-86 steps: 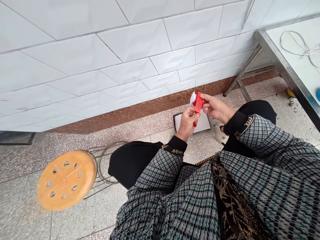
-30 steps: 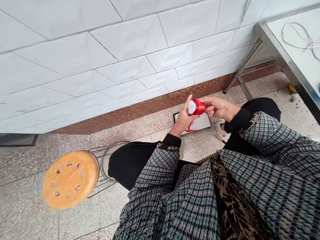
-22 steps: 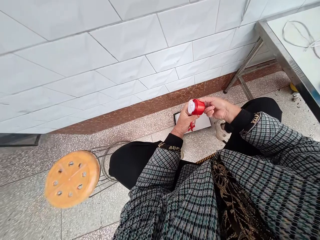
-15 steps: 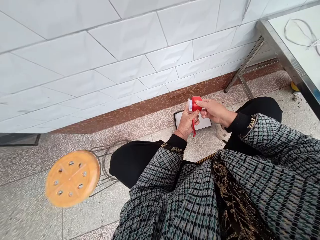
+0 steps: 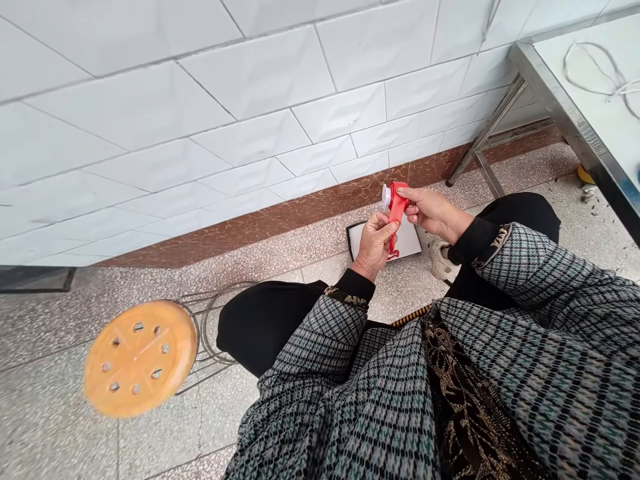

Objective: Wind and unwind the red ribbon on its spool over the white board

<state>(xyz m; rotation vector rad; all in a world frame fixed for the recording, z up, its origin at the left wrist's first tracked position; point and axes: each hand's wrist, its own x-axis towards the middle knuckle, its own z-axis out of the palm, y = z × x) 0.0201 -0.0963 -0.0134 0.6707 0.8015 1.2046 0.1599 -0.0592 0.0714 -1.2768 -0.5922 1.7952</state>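
Observation:
A small spool of red ribbon [image 5: 393,198] with a white end is held in front of me over my knees. My right hand [image 5: 431,212] pinches the spool between thumb and fingers. A loose strip of red ribbon [image 5: 395,230] runs down from the spool. My left hand [image 5: 375,243] is closed on that strip, just below the spool. Both sleeves are black cuffs under a checked grey jacket.
A flat white tray with a dark rim [image 5: 354,241] lies on the speckled floor below my hands, beside my shoe [image 5: 440,261]. An orange round stool [image 5: 140,356] stands at the left. A steel-edged table [image 5: 575,127] with a white cord is at the right. The white tiled wall is close ahead.
The spool has turned so its white end faces more sideways. My left hand moved from cupping the spool down to grip the ribbon, which is now drawn out straight below it.

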